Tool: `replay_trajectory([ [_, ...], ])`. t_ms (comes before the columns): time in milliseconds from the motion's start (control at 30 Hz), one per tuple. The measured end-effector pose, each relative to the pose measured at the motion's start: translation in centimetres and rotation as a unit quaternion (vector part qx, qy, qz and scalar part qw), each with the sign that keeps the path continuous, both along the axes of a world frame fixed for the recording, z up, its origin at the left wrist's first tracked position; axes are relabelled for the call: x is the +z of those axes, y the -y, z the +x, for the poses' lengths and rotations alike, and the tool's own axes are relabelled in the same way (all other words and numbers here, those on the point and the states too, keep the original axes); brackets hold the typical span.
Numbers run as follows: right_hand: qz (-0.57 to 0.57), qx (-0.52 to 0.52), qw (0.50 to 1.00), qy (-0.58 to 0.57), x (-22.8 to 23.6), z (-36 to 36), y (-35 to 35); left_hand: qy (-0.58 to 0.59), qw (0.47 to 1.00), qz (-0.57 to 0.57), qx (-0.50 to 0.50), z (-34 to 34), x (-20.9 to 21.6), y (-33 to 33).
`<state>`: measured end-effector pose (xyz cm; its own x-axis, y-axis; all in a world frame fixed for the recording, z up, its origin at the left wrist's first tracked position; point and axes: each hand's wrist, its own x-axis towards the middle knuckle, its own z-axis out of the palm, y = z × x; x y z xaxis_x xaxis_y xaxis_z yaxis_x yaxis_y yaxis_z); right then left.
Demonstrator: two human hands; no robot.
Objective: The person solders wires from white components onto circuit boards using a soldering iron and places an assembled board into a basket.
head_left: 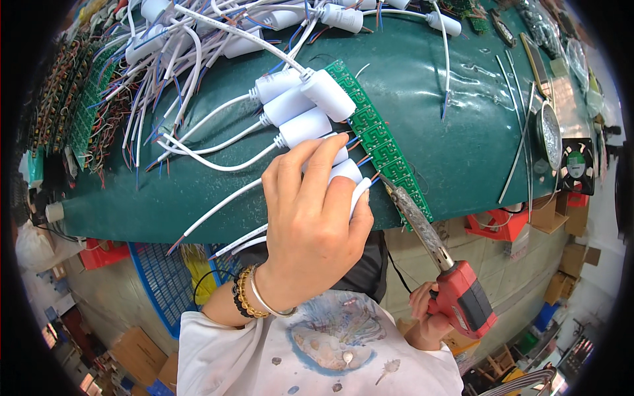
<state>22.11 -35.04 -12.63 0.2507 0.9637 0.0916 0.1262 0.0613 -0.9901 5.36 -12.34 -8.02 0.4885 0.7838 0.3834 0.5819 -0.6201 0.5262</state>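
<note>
My left hand (314,211) is closed in a pinch around a white cable (358,193) whose thin coloured wires reach the edge of a green circuit board strip (383,142). Its fingers also lie over white cylindrical housings, partly hiding them. My right hand (428,311) grips a red and black soldering gun (465,298). The gun's tip meets the strip's near left edge, close to those wire ends. Further up the strip, several white housings (288,107) with cables lie side by side along its left, one resting on top.
A tangled heap of white cables and housings (231,43) covers the back left of the green table (475,152). Populated circuit boards (86,122) stack at the far left. At right lie thin solder-like rods (515,155), a round metal tin (548,135) and a small black fan (577,165).
</note>
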Motion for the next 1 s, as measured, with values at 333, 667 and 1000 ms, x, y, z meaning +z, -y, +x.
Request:
replay_trajectory([
  [333, 0.027, -0.010, 1.000, 0.001, 0.3, -0.5, -0.6, -0.003, 1.000, 0.026, 0.010, 0.0, -0.4, 0.1],
  [667, 0.041, -0.102, 0.992, -0.067, 0.7, -2.1, -1.6, -0.007, 0.999, 0.034, 0.011, 0.1, -0.3, 0.1],
  [1000, 0.016, -0.032, 0.999, -0.027, 0.0, -1.3, -1.0, -0.012, 0.999, 0.034, 0.007, 0.1, -0.2, 0.1],
])
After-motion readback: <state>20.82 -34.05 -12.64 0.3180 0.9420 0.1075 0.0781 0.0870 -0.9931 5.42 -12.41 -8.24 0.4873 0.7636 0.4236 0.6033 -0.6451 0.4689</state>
